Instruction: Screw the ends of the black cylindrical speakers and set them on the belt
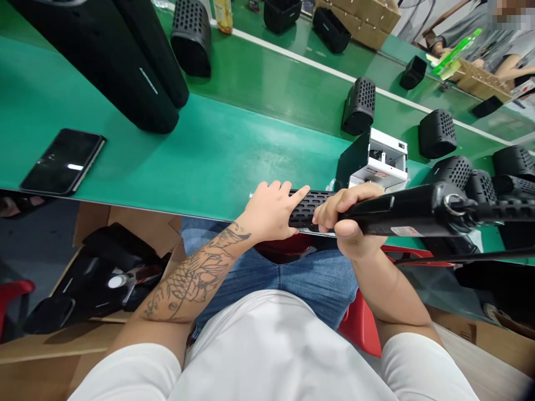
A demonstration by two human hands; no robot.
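Observation:
My right hand [355, 220] is wrapped around a black electric screwdriver [401, 211], which lies nearly level with its cable end toward the right. Its tip is hidden by my fingers. Below it, at the table's near edge, is a black housing [311, 207] with slotted holes. My left hand [271, 209] grips the left end of this housing, index finger stretched along its top and thumb on the near side. Just beyond my right hand stands a white and black screw feeder [382, 161].
A phone [62, 161] lies at the left of the green table [234, 150]. Tall black cases [137, 72] stand behind it. Several perforated black housings [359, 106] are spread along the line. A carton with black parts [104, 273] sits below left. Other people work at the far right.

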